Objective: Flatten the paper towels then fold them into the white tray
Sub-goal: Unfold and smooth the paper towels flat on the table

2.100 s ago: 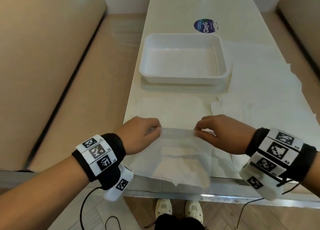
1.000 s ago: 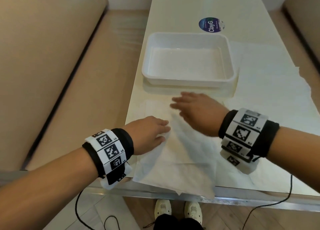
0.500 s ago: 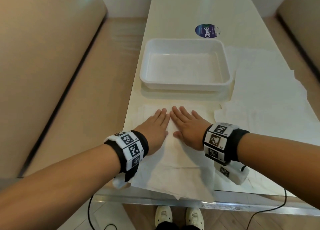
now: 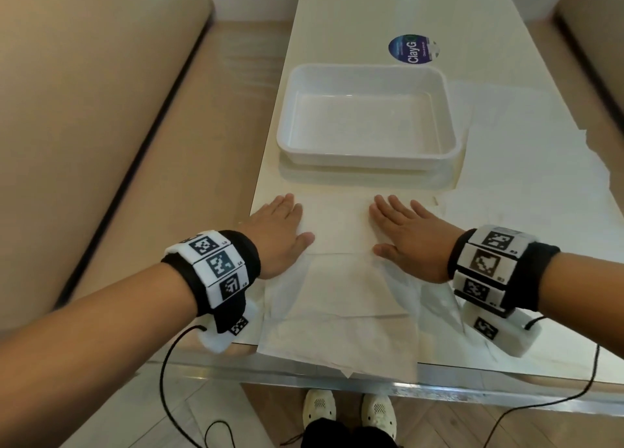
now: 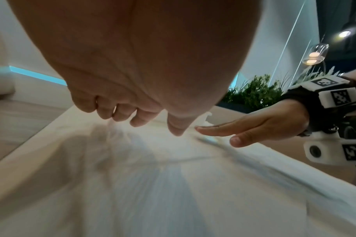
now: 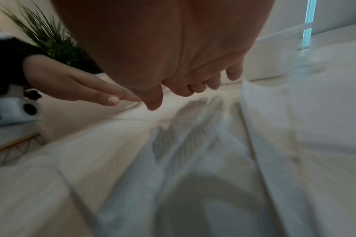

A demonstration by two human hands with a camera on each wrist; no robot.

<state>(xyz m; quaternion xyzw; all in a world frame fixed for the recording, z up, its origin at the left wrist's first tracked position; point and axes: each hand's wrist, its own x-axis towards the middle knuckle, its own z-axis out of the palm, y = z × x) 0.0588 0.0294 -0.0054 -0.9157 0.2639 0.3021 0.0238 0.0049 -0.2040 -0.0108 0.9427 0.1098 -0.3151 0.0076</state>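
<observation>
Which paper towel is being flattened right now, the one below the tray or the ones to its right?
The paper towel in front of the white tray: both the left hand and the right hand press on it. The sheets on the right lie untouched.

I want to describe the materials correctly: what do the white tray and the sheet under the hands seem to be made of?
White tray: probably plastic, smooth and slightly glossy; soft reflections on its floor, rounded moulded corners.

Paper towel: thin matte paper; it shows creases, fold lines and a faint embossed texture. The left hand and right hand press it flat.
</observation>
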